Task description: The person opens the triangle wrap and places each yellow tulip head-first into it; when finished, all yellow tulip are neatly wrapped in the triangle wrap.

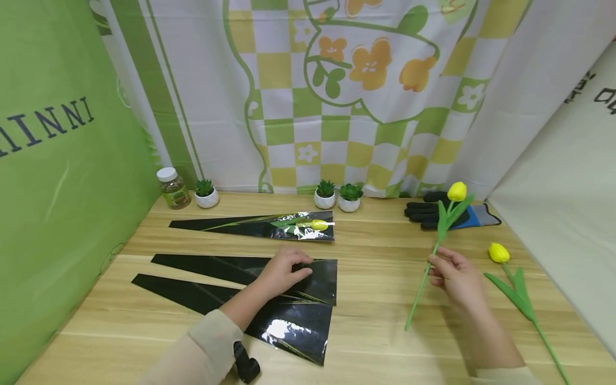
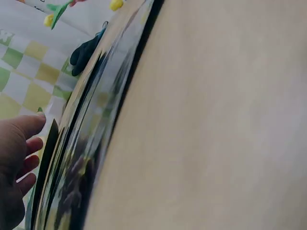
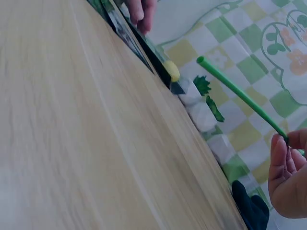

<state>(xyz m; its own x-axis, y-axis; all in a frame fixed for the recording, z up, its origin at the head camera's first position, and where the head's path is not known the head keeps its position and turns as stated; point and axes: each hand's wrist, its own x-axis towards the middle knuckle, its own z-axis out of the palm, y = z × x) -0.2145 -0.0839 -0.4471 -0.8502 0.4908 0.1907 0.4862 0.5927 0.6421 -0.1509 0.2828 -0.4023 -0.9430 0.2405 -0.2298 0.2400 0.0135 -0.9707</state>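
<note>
My right hand [image 1: 457,275] pinches the green stem of a yellow artificial tulip [image 1: 443,222] between thumb and fingers, raised over the right of the table. In the right wrist view, the cut end of that stem [image 3: 242,95] points up and left. My left hand [image 1: 286,272], fingers loosely bent, is over the middle black flower sleeve [image 1: 207,263], near its wide end. A second black sleeve [image 1: 308,326] lies nearer, partly under my forearm. Farther back, another sleeve [image 1: 240,225] has a yellow tulip [image 1: 319,225] inside. One more tulip [image 1: 499,253] lies at right.
Black and blue work gloves [image 1: 474,216] lie at the back right. Along the back edge stand a lidded jar [image 1: 174,190] and three small potted succulents [image 1: 207,197]. A roll of black tape [image 1: 247,369] sits by my left sleeve. Curtains enclose the table.
</note>
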